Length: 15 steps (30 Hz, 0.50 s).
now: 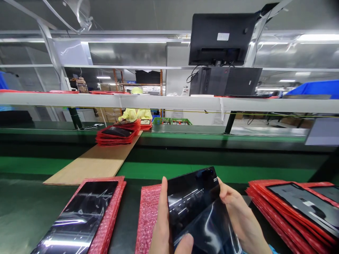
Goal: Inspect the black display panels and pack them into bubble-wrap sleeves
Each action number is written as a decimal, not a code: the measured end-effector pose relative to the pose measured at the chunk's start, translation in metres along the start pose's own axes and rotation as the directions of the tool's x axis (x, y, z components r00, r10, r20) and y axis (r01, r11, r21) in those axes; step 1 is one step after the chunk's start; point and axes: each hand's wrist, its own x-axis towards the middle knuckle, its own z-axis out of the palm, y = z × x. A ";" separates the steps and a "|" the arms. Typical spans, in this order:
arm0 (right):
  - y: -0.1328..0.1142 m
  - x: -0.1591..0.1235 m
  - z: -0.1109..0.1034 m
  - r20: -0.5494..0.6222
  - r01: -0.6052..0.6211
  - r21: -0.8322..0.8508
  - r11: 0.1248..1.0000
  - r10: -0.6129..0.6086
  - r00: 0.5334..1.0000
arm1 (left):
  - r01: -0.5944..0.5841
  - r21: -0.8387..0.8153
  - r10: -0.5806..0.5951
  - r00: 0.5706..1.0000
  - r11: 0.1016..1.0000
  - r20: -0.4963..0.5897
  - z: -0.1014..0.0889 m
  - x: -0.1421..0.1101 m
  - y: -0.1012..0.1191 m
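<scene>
At lower centre, my left hand and right hand grip a glossy black panel by opposite edges.

Up top, a monitor is seen from behind, its back marked by a white label; beneath it, a black box is carried on the white shelf. To the left, a jar is spotted. Farther back, a person in yellow is partly hidden by the shelf, green crates are glimpsed; nearer, a board is laid across a green strip.
</scene>
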 end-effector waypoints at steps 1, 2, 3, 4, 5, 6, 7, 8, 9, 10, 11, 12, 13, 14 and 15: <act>0.000 0.000 -0.001 0.001 -0.002 0.003 1.000 0.002 1.000 | 0.008 -0.064 -0.005 0.999 0.998 0.046 -0.001 0.002 0.002; 0.000 0.000 -0.001 -0.003 -0.006 0.006 1.000 0.006 1.000 | 0.020 -0.117 -0.011 0.997 0.993 0.075 -0.003 0.004 0.004; 0.000 0.000 -0.001 -0.006 -0.013 0.009 1.000 0.013 1.000 | 0.027 -0.160 -0.012 0.996 0.987 0.093 -0.004 0.006 0.005; -0.001 -0.001 -0.001 -0.012 -0.021 0.011 1.000 0.021 1.000 | 0.029 -0.200 -0.009 0.995 0.979 0.101 -0.004 0.009 0.006; -0.002 -0.001 0.000 -0.016 -0.027 0.012 1.000 0.027 0.999 | 0.027 -0.237 -0.004 0.995 0.971 0.096 -0.005 0.012 0.006; -0.003 -0.001 0.000 -0.015 -0.034 0.015 0.999 0.034 0.999 | 0.022 -0.268 0.000 0.997 0.963 0.082 -0.005 0.015 0.006; -0.004 -0.002 0.001 -0.009 -0.040 0.019 0.999 0.040 0.999 | 0.024 -0.298 -0.005 0.998 0.954 0.063 -0.005 0.018 0.006; -0.006 -0.002 0.002 0.000 -0.045 0.023 0.999 0.045 0.999 | 0.042 -0.332 -0.028 0.999 0.942 0.045 -0.004 0.021 0.007; -0.007 -0.002 0.002 0.010 -0.048 0.034 0.998 0.048 0.999 | 0.075 -0.369 -0.068 0.997 0.926 0.032 -0.003 0.022 0.008; -0.008 -0.003 0.002 0.021 -0.052 0.050 0.997 0.051 0.998 | 0.112 -0.407 -0.114 0.993 0.906 0.021 -0.002 0.023 0.009; -0.008 -0.003 0.002 0.032 -0.053 0.069 0.996 0.050 0.998 | 0.146 -0.442 -0.158 0.987 0.885 0.010 -0.002 0.024 0.010; -0.008 -0.003 0.001 0.039 -0.046 0.088 0.995 0.043 0.998 | 0.174 -0.473 -0.199 0.980 0.864 -0.004 -0.001 0.023 0.011; -0.008 -0.003 0.000 0.039 -0.032 0.100 0.994 0.028 0.999 | 0.191 -0.495 -0.232 0.972 0.847 -0.022 0.000 0.023 0.012; -0.007 -0.003 -0.001 0.027 -0.008 0.099 0.995 0.005 1.000 | 0.201 -0.508 -0.256 0.966 0.837 -0.040 0.000 0.023 0.012; -0.007 -0.002 -0.002 -0.002 0.028 0.078 0.997 -0.028 1.000 | 0.208 -0.518 -0.271 0.961 0.829 -0.048 -0.001 0.023 0.012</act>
